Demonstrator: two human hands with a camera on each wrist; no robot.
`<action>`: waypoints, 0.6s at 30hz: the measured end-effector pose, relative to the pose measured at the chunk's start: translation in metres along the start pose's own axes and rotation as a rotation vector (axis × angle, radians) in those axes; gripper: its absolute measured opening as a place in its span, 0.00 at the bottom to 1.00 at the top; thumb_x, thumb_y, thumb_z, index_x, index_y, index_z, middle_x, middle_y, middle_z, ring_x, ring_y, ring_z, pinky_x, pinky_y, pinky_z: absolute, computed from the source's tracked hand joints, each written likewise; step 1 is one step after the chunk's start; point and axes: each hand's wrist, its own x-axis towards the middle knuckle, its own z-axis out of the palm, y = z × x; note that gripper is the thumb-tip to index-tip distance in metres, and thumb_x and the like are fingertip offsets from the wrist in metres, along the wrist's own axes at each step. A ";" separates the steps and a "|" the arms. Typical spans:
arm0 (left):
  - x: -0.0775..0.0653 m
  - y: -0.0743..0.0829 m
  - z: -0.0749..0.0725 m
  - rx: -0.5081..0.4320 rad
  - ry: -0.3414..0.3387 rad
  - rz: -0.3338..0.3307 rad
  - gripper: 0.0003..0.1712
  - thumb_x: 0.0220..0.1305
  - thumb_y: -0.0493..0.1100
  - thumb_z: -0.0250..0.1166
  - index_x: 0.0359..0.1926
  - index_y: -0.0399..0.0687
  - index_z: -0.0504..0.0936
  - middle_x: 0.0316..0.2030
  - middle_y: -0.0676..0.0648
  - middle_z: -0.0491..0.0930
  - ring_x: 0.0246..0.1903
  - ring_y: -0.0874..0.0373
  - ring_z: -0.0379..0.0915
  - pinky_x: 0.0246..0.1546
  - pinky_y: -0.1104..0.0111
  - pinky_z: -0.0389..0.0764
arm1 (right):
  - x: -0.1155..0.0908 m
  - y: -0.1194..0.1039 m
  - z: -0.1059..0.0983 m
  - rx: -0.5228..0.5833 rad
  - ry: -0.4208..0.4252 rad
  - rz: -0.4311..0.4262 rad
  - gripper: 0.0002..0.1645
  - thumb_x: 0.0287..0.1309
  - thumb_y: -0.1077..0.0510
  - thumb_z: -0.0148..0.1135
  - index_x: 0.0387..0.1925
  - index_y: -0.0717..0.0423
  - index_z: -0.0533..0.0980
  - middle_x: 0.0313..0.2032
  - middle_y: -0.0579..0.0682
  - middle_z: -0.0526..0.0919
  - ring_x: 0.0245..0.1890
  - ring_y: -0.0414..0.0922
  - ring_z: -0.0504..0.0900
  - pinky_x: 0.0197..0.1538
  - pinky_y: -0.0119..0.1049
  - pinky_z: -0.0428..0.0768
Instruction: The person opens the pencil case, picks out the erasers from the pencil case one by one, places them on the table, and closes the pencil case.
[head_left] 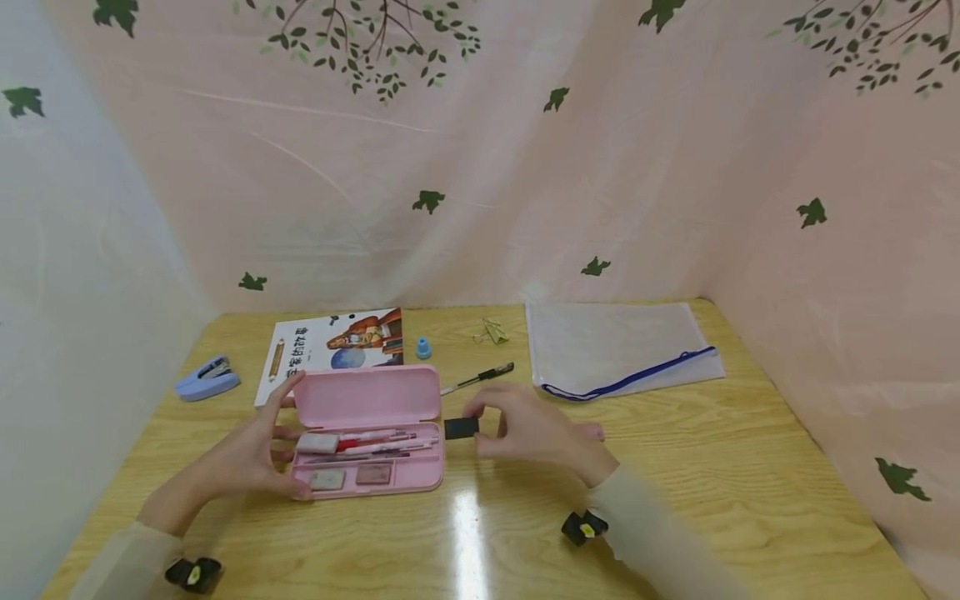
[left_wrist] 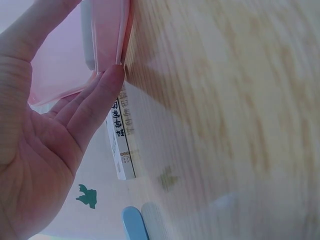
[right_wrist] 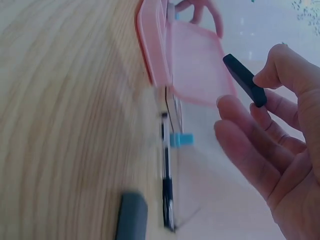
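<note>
A pink pencil case (head_left: 365,396) lies with its lid raised; inside are several pens and pencils (head_left: 375,443), with a grey-white eraser (head_left: 318,443) on top. Two more erasers, one whitish (head_left: 327,480) and one brownish (head_left: 373,474), sit in its front compartment. My left hand (head_left: 258,450) holds the case's left side, thumb at the front corner and fingers at the lid. My right hand (head_left: 517,423) pinches a small black block (head_left: 461,428), like an eraser, between thumb and fingers, just right of the case.
A booklet (head_left: 277,358) lies behind the case, a blue stapler (head_left: 207,379) at left. Farther back are a blue cone-shaped piece (head_left: 423,348), a black pen (head_left: 480,377), a binder clip (head_left: 493,332) and a zip pouch (head_left: 622,350). A dark grey block (right_wrist: 132,217) lies near the pen.
</note>
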 end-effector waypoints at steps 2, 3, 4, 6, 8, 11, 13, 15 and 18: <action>0.000 0.000 0.000 0.003 0.003 -0.010 0.85 0.37 0.50 0.88 0.79 0.76 0.31 0.69 0.27 0.53 0.55 0.32 0.75 0.44 0.60 0.87 | -0.011 0.006 -0.010 0.016 0.023 -0.006 0.17 0.53 0.60 0.70 0.46 0.49 0.82 0.42 0.43 0.81 0.22 0.33 0.78 0.27 0.28 0.82; 0.001 -0.001 0.000 0.006 0.003 -0.011 0.85 0.37 0.50 0.88 0.79 0.76 0.30 0.69 0.28 0.53 0.56 0.32 0.75 0.44 0.61 0.87 | -0.017 0.009 -0.014 0.025 0.032 -0.007 0.16 0.53 0.61 0.70 0.46 0.49 0.82 0.41 0.43 0.81 0.21 0.33 0.78 0.27 0.28 0.82; 0.001 -0.001 0.000 0.007 0.005 -0.014 0.85 0.36 0.51 0.88 0.79 0.77 0.30 0.69 0.28 0.53 0.56 0.32 0.75 0.44 0.61 0.87 | -0.023 0.013 -0.019 0.033 0.039 -0.010 0.16 0.53 0.62 0.69 0.46 0.50 0.82 0.41 0.43 0.81 0.21 0.33 0.78 0.26 0.29 0.82; 0.000 -0.002 0.000 0.007 0.012 -0.023 0.85 0.35 0.51 0.88 0.79 0.77 0.31 0.69 0.29 0.54 0.56 0.33 0.76 0.44 0.62 0.87 | -0.034 0.021 -0.028 0.060 0.047 -0.005 0.16 0.53 0.64 0.69 0.46 0.50 0.82 0.41 0.44 0.80 0.20 0.34 0.78 0.25 0.30 0.82; 0.000 -0.003 0.001 0.009 0.010 -0.015 0.85 0.36 0.51 0.88 0.79 0.76 0.30 0.69 0.28 0.53 0.55 0.32 0.76 0.44 0.62 0.87 | -0.045 0.032 -0.036 0.083 0.054 0.004 0.17 0.53 0.66 0.68 0.46 0.50 0.82 0.41 0.44 0.81 0.20 0.34 0.78 0.24 0.31 0.82; 0.000 -0.004 0.002 0.008 0.009 -0.008 0.85 0.37 0.50 0.88 0.79 0.75 0.30 0.69 0.28 0.53 0.55 0.32 0.76 0.44 0.62 0.87 | -0.063 0.050 -0.047 0.118 0.063 0.020 0.19 0.52 0.69 0.68 0.46 0.50 0.82 0.41 0.45 0.81 0.18 0.34 0.76 0.22 0.31 0.81; 0.000 -0.004 0.002 0.005 0.009 -0.004 0.85 0.37 0.50 0.88 0.79 0.75 0.31 0.69 0.28 0.53 0.55 0.32 0.76 0.44 0.61 0.87 | -0.076 0.060 -0.055 0.130 0.064 0.035 0.21 0.52 0.70 0.68 0.46 0.50 0.82 0.42 0.46 0.82 0.17 0.33 0.73 0.20 0.30 0.79; 0.000 -0.004 0.002 0.003 0.011 -0.004 0.85 0.37 0.51 0.88 0.79 0.76 0.31 0.69 0.28 0.53 0.56 0.32 0.75 0.45 0.61 0.87 | -0.089 0.070 -0.062 0.146 0.059 0.048 0.22 0.52 0.71 0.68 0.47 0.50 0.82 0.42 0.47 0.81 0.15 0.31 0.70 0.18 0.29 0.75; 0.001 -0.003 0.002 0.000 0.010 0.010 0.84 0.37 0.50 0.88 0.79 0.75 0.32 0.69 0.28 0.53 0.56 0.32 0.75 0.45 0.60 0.87 | -0.108 0.083 -0.073 0.179 0.039 0.079 0.22 0.54 0.72 0.67 0.49 0.51 0.81 0.44 0.51 0.81 0.13 0.30 0.69 0.14 0.28 0.73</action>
